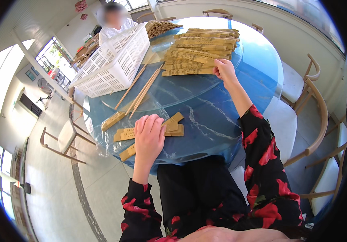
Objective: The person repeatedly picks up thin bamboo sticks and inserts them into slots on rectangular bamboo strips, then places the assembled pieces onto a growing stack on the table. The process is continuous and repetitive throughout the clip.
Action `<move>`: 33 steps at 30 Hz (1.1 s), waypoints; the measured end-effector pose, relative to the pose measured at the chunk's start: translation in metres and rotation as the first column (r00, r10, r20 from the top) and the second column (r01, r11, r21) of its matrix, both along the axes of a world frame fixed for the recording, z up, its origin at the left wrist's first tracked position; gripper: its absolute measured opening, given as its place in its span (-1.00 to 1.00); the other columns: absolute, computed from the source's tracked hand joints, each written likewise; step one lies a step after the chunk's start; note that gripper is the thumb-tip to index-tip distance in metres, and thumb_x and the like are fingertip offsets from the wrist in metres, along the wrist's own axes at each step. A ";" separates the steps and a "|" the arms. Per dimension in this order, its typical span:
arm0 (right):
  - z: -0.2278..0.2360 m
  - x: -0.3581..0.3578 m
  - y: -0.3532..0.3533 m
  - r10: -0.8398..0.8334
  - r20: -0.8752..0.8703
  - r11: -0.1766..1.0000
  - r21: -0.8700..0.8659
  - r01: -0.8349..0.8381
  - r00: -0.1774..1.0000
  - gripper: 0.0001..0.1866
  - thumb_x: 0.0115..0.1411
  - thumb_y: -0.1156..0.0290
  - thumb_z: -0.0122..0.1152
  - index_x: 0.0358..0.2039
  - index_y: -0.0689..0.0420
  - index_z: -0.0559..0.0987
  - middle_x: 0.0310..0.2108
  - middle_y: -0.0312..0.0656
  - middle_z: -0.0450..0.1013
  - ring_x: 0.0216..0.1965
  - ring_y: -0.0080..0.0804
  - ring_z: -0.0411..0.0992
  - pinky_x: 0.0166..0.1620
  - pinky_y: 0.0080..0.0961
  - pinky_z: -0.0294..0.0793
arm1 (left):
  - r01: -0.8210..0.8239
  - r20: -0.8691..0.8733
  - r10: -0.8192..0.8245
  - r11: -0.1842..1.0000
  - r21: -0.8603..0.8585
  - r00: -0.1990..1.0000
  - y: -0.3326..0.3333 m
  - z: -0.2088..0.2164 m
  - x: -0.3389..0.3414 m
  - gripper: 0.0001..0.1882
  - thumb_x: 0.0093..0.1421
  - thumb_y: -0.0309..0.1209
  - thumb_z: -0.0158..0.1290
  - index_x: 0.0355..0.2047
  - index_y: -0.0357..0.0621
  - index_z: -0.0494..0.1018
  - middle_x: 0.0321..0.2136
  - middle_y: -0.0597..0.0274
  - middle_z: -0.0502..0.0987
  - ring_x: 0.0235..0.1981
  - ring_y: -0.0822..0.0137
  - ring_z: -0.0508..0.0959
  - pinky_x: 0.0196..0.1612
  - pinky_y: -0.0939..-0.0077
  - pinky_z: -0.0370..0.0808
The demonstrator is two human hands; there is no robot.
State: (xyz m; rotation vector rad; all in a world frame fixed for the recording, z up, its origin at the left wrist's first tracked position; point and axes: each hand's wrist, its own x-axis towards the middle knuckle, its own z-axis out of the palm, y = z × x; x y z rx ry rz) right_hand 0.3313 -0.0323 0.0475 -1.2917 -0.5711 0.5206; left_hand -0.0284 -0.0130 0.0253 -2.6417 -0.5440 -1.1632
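A large pile of flat brown paper chopstick sleeves (199, 46) lies on the glass turntable of the round table. My right hand (224, 69) is closed in a pinch at the pile's near right edge, on the end of a sleeve. Close to the table's front edge, my left hand (149, 132) curls over a brown sleeve (128, 152) that slants beneath the palm and shows on both sides. More sleeves (124, 134) lie under and beside that hand. Several loose wooden chopsticks (146, 89) rest left of the pile, pointing toward me.
A white slotted plastic basket (119, 64) stands tilted at the table's left. Clear plastic film (108, 139) lies by the left hand. Behind the pile is a heap of brown sticks (160, 28). A person in white (117, 30) sits across the table. Wooden chairs (298, 117) surround it.
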 end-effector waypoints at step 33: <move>-0.014 -0.070 -0.001 0.077 0.965 0.997 -0.079 -0.001 0.251 -0.76 0.26 0.44 0.19 -0.09 0.08 0.69 -0.01 -0.26 0.55 0.14 -0.17 0.43 0.22 -0.20 0.41 | -0.480 0.140 0.505 0.859 -0.181 0.851 0.033 -0.009 -0.040 -0.85 0.31 -0.45 0.07 -0.42 -0.15 0.54 -0.46 0.21 0.60 -0.31 0.06 0.52 -0.18 0.19 0.45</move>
